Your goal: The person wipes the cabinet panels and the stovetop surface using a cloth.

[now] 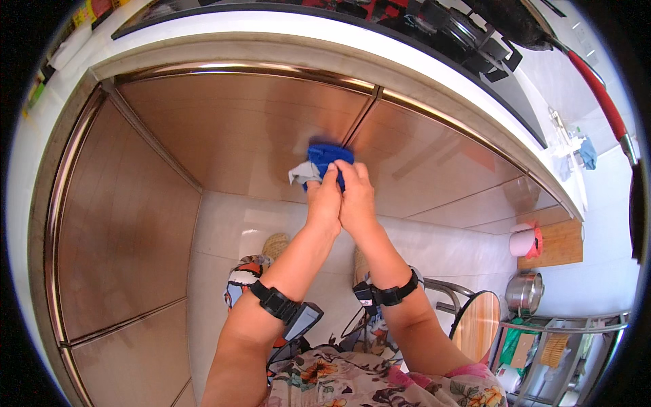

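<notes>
Both of my hands meet around a blue cloth [330, 153] in front of the brown cabinet doors, close to the seam between two of them. My left hand [324, 198] grips the cloth from the left, and a crumpled pale grey cloth or cloth end [305, 173] sticks out beside its fingers. Pressed against it, my right hand [357, 196] has its fingers bent over the blue cloth's right side. Whether the cloth touches the glossy cabinet door [244, 127] behind it I cannot tell. Black straps with small devices circle both forearms.
Above the doors runs a white countertop [285, 25] with a gas stove [457, 35]. A pan's red handle [595, 91] overhangs at the right. On the right are a waste bin [522, 243], a steel pot [525, 293], a round stool [477, 325] and a metal rack [564, 325].
</notes>
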Available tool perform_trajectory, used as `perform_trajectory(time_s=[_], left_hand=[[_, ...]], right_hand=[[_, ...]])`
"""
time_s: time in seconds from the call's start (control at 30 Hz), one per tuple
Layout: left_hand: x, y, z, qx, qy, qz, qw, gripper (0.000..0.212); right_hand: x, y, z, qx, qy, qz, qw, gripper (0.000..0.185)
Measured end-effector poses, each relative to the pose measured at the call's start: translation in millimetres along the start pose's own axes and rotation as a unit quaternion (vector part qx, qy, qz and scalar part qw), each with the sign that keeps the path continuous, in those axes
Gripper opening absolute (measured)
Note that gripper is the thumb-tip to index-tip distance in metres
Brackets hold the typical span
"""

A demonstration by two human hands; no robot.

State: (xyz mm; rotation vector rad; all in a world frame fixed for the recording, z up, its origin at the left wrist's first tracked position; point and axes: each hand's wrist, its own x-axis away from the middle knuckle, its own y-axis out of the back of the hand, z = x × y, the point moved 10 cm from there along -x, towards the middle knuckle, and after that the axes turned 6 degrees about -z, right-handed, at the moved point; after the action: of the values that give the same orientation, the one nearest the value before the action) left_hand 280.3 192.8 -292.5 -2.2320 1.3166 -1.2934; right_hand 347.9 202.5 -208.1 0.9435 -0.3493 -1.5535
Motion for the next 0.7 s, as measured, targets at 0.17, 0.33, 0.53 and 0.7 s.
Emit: perform_trajectory(time_s=[0.17, 0.33, 0.53, 0.7], left_hand=[[48.7, -58.7, -56.2, 0.029, -0.159, 0.244, 0.956, 0.031], [44.2, -63.6, -61.9, -0.036, -0.207, 0.244, 0.947, 0.024], [9.4, -6.7, 2.4, -0.026, 0.048, 0.019, 0.998, 0.022], [-10.7, 3.1, 36.4, 0.036, 0.132, -0.007, 0.991, 0.024]], right_hand=[[-0.9, 65.1, 52.3, -0.006, 0.151, -0.213, 0.965, 0.043], [-6.1, 68.0, 58.5, -0.021, 0.177, -0.225, 0.958, 0.046], [5.0, 13.2, 11.3, 0.041, 0.026, -0.015, 0.999, 0.037], [3.0, -13.3, -15.4, 0.045, -0.04, 0.089, 0.994, 0.035]])
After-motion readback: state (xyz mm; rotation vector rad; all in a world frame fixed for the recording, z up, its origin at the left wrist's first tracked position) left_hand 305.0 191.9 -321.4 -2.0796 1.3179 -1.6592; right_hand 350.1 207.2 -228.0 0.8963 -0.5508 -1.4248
